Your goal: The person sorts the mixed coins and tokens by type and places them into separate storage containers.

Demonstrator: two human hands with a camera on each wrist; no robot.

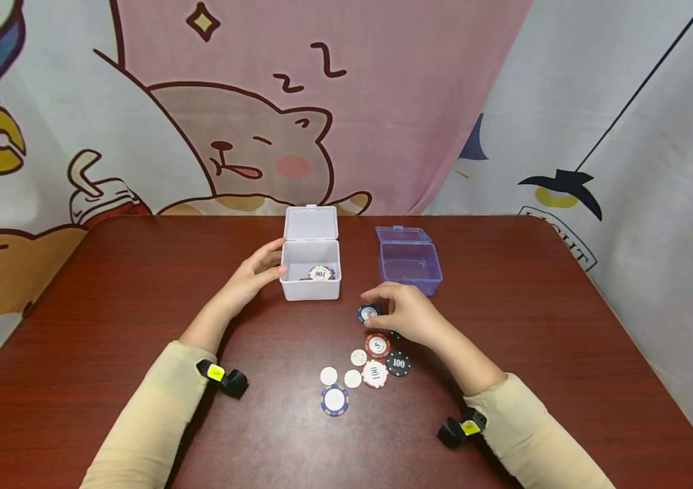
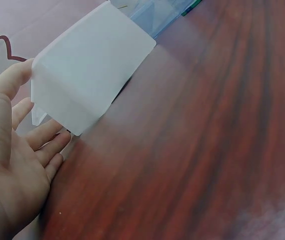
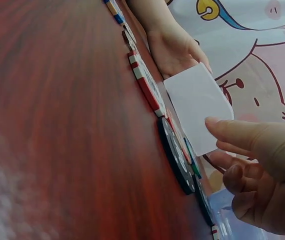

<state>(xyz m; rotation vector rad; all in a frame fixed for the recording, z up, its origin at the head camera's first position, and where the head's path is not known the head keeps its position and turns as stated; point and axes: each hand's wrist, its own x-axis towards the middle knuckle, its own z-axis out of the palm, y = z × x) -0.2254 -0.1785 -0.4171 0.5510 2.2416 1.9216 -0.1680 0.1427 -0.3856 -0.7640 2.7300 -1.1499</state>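
My left hand [image 1: 247, 280] is at the left side of an open white plastic box [image 1: 311, 291], thumb and fingers spread and touching its wall. Inside the box lie a white chip marked 100 [image 1: 320, 273] and other chips partly hidden under it. My right hand [image 1: 406, 311] hovers over a dark blue poker chip [image 1: 368, 312], thumb and fingertips apart around it. In the right wrist view nothing shows between the thumb and fingers. Nearer me lie a red chip marked 5 [image 1: 377, 346], a black chip marked 100 [image 1: 398, 363] and a white-and-red 100 chip [image 1: 375, 374].
A purple see-through box [image 1: 410, 261] with its lid up stands right of the white one. Small white discs [image 1: 353, 378] and a blue-rimmed chip [image 1: 334, 401] lie toward the front. A patterned curtain [image 1: 383, 102] hangs behind the brown table [image 1: 505, 305].
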